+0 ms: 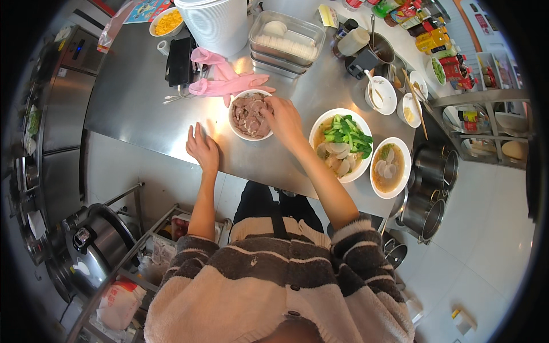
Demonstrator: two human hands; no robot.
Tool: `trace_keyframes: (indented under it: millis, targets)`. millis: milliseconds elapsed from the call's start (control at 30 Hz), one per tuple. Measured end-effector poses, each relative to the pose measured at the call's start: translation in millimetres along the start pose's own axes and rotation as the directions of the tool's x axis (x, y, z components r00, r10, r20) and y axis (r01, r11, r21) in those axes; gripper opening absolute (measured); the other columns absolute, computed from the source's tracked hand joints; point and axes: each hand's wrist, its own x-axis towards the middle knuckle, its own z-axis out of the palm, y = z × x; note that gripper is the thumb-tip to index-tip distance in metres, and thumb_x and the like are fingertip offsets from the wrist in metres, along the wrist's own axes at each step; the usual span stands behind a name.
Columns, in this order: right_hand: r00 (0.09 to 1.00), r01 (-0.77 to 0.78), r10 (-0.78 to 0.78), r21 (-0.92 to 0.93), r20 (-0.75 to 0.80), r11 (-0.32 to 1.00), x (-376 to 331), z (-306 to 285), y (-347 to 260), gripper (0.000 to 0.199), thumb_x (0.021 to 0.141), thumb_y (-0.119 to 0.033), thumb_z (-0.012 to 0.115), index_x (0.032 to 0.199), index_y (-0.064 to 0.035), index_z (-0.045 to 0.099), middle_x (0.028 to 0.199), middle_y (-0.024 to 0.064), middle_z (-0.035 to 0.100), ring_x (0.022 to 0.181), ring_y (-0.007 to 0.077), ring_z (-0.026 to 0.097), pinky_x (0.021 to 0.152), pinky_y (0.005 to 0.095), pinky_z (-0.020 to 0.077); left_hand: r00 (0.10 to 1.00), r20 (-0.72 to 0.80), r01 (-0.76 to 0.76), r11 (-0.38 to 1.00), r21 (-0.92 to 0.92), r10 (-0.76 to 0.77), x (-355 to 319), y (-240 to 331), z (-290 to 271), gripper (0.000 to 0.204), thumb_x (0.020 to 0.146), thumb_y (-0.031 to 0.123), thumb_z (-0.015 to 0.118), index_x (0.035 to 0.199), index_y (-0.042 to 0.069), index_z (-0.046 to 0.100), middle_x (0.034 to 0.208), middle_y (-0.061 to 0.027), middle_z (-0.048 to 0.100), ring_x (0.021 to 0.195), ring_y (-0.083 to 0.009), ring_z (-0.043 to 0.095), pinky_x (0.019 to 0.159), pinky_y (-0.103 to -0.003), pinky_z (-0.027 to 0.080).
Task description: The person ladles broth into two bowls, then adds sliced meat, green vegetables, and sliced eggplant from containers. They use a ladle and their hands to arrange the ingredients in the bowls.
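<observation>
A white bowl (252, 138) of sliced brownish meat (247, 114) stands on the steel worktable in front of me. My right hand (284, 121) reaches over the bowl's right rim, its fingertips closed on meat slices. The exact grip is partly hidden by the hand itself. Left of the bowl, my left hand (203, 153) lies near the table's front edge, fingers spread, holding nothing. To the right is a large white bowl (314, 134) of broth with chopped greens (347, 135) and pale round slices. Beside it sits a smaller soup bowl (374, 180) with similar slices.
Pink rubber gloves (226, 83) lie just behind the meat bowl. Behind them stand a black device (179, 62), a white bucket (214, 28) and stacked clear containers (286, 43). Small bowls (381, 96), chopsticks (416, 106) and sauce bottles (432, 41) line the right. Metal pots (433, 166) stand beyond the table's right edge.
</observation>
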Motion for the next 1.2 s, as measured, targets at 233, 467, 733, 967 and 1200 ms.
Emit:
trace_keyframes:
  millis: [233, 467, 733, 967, 1200]
  targets:
    - [0.997, -0.053, 0.066, -0.272, 0.040, 0.961, 25.1, 27.7, 9.3, 0.028, 0.081, -0.022, 0.069, 0.106, -0.0097, 0.065, 0.097, 0.0120, 0.063, 0.098, 0.0327, 0.058, 0.084, 0.0419, 0.0476, 0.991, 0.087, 0.074, 0.965, 0.252, -0.099, 24.0, -14.5, 23.6, 0.055, 0.090, 0.018, 0.050, 0.143, 0.012, 0.038, 0.149, -0.0142, 0.033, 0.140, -0.0278, 0.027, 0.112, -0.056, 0.011]
    - [0.985, -0.088, 0.106, -0.135, 0.133, 0.987, 29.0, 28.6, 6.4, 0.023, 0.080, -0.017, 0.068, 0.102, -0.0107, 0.065, 0.103, 0.0098, 0.059, 0.093, 0.0315, 0.061, 0.080, 0.0425, 0.0499, 0.985, 0.128, 0.068, 0.946, 0.317, -0.114, 25.1, -14.1, 25.2, 0.054, 0.091, 0.021, 0.047, 0.144, 0.012, 0.037, 0.151, -0.0130, 0.031, 0.142, -0.0272, 0.024, 0.113, -0.057, 0.009]
    - [0.994, 0.058, -0.049, -0.100, 0.096, 0.993, 22.5, 32.3, 3.6, 0.015, 0.078, -0.011, 0.064, 0.093, -0.0105, 0.061, 0.101, 0.0076, 0.058, 0.088, 0.0314, 0.062, 0.073, 0.0437, 0.0515, 0.992, 0.100, 0.045, 0.946, 0.321, -0.081, 24.3, -16.5, 28.6, 0.052, 0.092, 0.022, 0.045, 0.143, 0.012, 0.038, 0.150, -0.0137, 0.032, 0.142, -0.0280, 0.024, 0.113, -0.058, 0.010]
    - [0.999, -0.027, 0.036, 0.234, -0.033, 0.972, 25.4, 28.9, 9.2, 0.013, 0.077, -0.007, 0.066, 0.089, -0.0050, 0.061, 0.090, 0.0122, 0.062, 0.079, 0.0282, 0.064, 0.068, 0.0382, 0.0514, 0.996, 0.079, 0.015, 0.941, 0.337, -0.044, 22.1, -14.5, 31.3, 0.049, 0.093, 0.023, 0.045, 0.140, 0.011, 0.041, 0.147, -0.0139, 0.036, 0.140, -0.0295, 0.028, 0.111, -0.061, 0.014]
    - [0.974, -0.215, 0.211, 0.614, 0.079, 0.760, -13.4, -51.6, 44.7, 0.014, 0.082, -0.005, 0.068, 0.094, -0.0014, 0.061, 0.085, 0.0040, 0.063, 0.072, 0.0100, 0.061, 0.066, 0.0245, 0.0492, 0.998, 0.056, -0.010, 0.931, 0.365, -0.011, 21.2, -14.8, 33.5, 0.048, 0.093, 0.024, 0.045, 0.139, 0.011, 0.043, 0.147, -0.0121, 0.036, 0.139, -0.0272, 0.030, 0.111, -0.060, 0.016]
